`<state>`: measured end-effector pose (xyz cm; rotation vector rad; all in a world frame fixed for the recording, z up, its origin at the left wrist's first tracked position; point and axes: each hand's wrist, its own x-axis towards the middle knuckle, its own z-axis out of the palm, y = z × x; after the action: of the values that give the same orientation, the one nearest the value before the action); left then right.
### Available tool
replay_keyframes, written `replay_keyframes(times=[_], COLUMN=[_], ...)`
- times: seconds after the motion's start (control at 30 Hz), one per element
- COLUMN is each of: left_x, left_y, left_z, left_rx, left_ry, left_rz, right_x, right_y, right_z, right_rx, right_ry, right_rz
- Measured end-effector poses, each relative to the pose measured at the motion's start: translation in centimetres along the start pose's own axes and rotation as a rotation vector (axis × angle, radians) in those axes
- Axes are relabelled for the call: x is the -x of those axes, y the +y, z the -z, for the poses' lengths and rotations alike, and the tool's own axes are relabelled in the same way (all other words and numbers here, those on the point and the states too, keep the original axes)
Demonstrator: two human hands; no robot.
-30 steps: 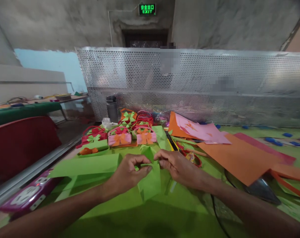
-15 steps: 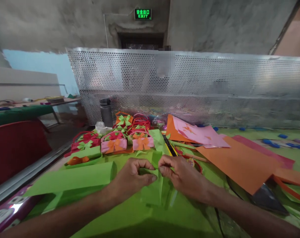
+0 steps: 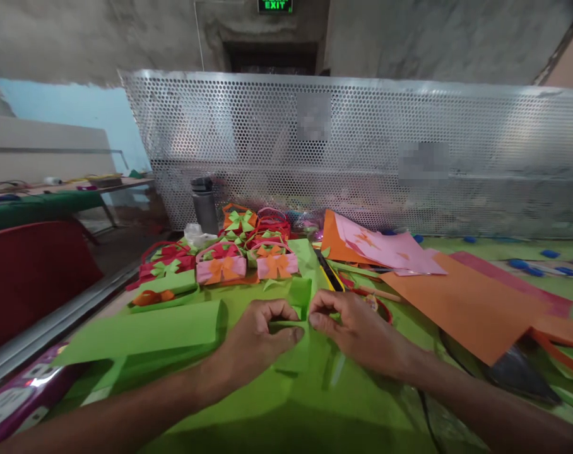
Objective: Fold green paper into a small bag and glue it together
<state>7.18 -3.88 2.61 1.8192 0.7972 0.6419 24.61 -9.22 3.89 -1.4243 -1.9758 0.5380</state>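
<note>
A folded piece of green paper (image 3: 292, 358) stands between my two hands over the green work surface. My left hand (image 3: 262, 334) pinches its near edge, thumb in front and fingers behind. On its right side my right hand (image 3: 346, 321) has thumb and index finger closed at the paper's edge; the fingertips partly hide the contact. Just beyond stand small paper handbags with bows, among them a pink handbag (image 3: 221, 270) and another pink handbag (image 3: 277, 265), both with orange bows. A rolled green sheet (image 3: 149, 329) lies left of my left hand.
A yellow and black utility knife (image 3: 331, 274) lies beyond my right hand. Orange sheets (image 3: 461, 296) and pink sheets (image 3: 390, 246) spread to the right. A grey bottle (image 3: 204, 208) stands at the back left, before a perforated metal screen (image 3: 267, 139). A purple package (image 3: 26, 397) is at lower left.
The view has tilted slightly down. My hands still hold the green paper, which now looks more side-on between them; my right fingertips have shifted slightly along its edge.
</note>
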Motion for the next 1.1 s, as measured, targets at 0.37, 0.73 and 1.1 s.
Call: replay_keyframes(times=[0.37,0.73,1.1], left_x=[0.2,0.5,0.3], left_y=[0.0,-0.2,0.1], left_z=[-0.2,-0.3,-0.4], left_rx=[-0.018,0.091,0.362], left_ry=[0.014,-0.132,0.027], left_rz=[-0.022,0.033,0.110], right_x=[-0.1,0.2,0.4], right_y=[-0.1,-0.9,-0.5], right_z=[-0.1,-0.1,-0.4], right_rx=[-0.007,0.147,0.154], right_ry=[-0.051,-0.001,0.033], right_rz=[-0.016,-0.018,-0.028])
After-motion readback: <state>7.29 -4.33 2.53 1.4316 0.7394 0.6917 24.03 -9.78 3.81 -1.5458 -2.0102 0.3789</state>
